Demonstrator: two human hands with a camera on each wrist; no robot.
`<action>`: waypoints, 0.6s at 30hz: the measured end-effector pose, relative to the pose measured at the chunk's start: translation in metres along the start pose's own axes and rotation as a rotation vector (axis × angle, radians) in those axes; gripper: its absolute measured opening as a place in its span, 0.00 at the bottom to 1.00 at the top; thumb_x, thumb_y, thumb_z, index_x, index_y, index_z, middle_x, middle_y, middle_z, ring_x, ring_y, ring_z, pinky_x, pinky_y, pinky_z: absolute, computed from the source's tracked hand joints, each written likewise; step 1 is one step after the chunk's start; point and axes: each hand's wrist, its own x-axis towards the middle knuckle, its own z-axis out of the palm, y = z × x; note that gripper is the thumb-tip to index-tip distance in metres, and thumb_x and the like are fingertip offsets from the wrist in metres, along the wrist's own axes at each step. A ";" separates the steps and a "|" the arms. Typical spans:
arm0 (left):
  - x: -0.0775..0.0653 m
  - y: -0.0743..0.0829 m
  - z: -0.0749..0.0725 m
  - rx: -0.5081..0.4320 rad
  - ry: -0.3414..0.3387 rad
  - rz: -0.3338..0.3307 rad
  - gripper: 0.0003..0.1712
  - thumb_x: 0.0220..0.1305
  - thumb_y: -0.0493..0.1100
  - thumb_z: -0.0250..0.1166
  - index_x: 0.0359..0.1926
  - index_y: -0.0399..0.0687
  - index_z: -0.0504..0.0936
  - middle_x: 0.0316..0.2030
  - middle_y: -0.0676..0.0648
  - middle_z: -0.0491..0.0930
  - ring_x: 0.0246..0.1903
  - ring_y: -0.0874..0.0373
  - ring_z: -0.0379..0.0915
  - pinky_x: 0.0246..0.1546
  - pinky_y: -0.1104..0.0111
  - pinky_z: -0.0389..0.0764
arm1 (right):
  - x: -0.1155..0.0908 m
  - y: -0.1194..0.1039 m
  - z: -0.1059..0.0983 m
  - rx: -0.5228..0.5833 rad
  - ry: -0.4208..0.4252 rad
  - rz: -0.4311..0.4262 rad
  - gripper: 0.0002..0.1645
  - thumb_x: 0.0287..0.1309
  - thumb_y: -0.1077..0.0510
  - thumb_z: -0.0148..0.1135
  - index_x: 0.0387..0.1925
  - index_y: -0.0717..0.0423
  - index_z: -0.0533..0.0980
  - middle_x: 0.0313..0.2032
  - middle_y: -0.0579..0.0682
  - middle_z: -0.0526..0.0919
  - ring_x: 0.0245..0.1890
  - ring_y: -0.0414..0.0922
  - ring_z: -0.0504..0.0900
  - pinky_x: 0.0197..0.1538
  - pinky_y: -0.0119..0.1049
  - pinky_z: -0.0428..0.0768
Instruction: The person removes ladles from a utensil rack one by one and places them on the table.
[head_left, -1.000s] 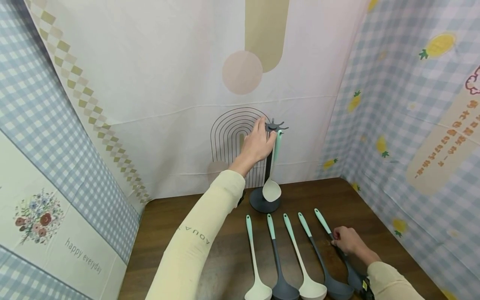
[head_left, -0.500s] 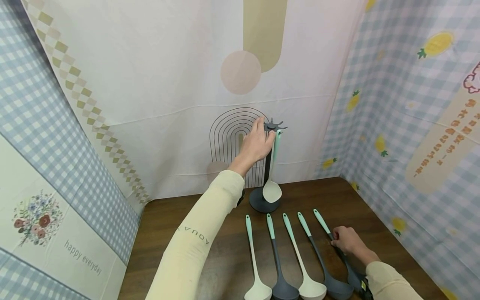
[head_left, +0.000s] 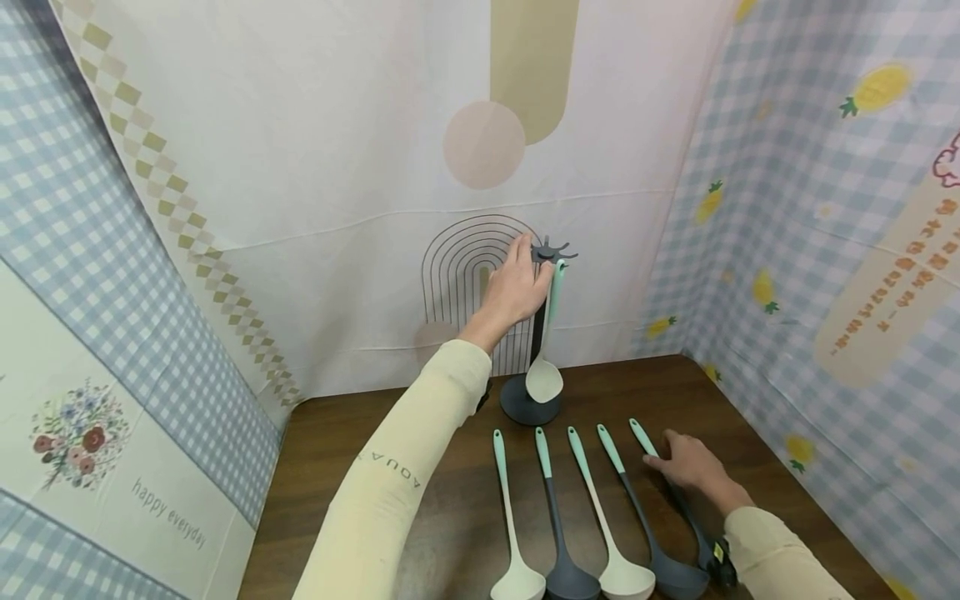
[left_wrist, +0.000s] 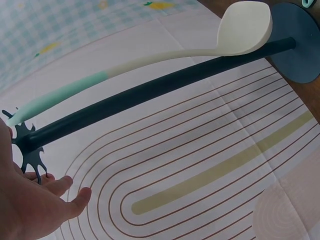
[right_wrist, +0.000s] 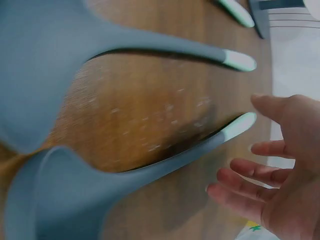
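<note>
My left hand (head_left: 516, 287) is at the top of a dark utensil stand (head_left: 531, 404), thumb and fingers around its hooked rack (left_wrist: 27, 145). A cream ladle (head_left: 544, 382) with a mint handle hangs there, bowl downward; its handle end meets the hand in the left wrist view. My right hand (head_left: 693, 467) hovers by the rightmost dark grey ladle (head_left: 643, 437) on the table. In the right wrist view, the fingers (right_wrist: 250, 172) are spread and apart from that ladle's mint handle end (right_wrist: 240, 127). Its bowl is partly hidden by the right wrist in the head view.
Left of that ladle lie a dark grey ladle (head_left: 637, 508), a cream ladle (head_left: 592, 492), another dark grey ladle (head_left: 555, 517) and a cream ladle (head_left: 504, 492), handles pointing toward the stand. Patterned cloth walls (head_left: 337, 275) border the brown table (head_left: 337, 467).
My right hand has shifted slightly up and left and its curled fingers have spread, away from the rightmost ladle's shaft. The left hand and the hanging ladle have stayed in place.
</note>
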 end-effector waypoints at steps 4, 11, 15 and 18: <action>0.001 0.000 0.000 -0.003 0.003 0.002 0.41 0.82 0.57 0.41 0.85 0.41 0.45 0.83 0.40 0.49 0.76 0.41 0.61 0.72 0.44 0.66 | 0.003 -0.009 -0.007 0.005 0.019 0.016 0.62 0.70 0.27 0.59 0.72 0.83 0.60 0.67 0.87 0.63 0.66 0.82 0.65 0.59 0.76 0.71; 0.000 0.000 0.001 0.002 0.006 0.007 0.41 0.82 0.57 0.41 0.85 0.41 0.45 0.83 0.41 0.49 0.76 0.42 0.61 0.72 0.45 0.67 | 0.004 -0.022 -0.006 -0.058 0.070 0.013 0.69 0.63 0.16 0.52 0.79 0.71 0.59 0.69 0.85 0.62 0.64 0.85 0.64 0.56 0.82 0.66; 0.000 0.000 0.001 -0.002 0.012 0.014 0.41 0.82 0.56 0.41 0.85 0.41 0.46 0.83 0.40 0.50 0.76 0.42 0.61 0.72 0.45 0.67 | 0.005 -0.025 0.000 -0.074 0.097 -0.014 0.68 0.63 0.16 0.53 0.82 0.63 0.57 0.76 0.80 0.55 0.72 0.83 0.53 0.62 0.87 0.51; 0.000 0.000 0.001 -0.002 0.017 0.016 0.41 0.82 0.55 0.42 0.85 0.40 0.46 0.83 0.40 0.50 0.76 0.42 0.62 0.71 0.44 0.68 | 0.006 -0.028 0.002 -0.062 0.113 -0.035 0.68 0.62 0.17 0.55 0.83 0.61 0.55 0.78 0.78 0.50 0.75 0.82 0.46 0.63 0.88 0.44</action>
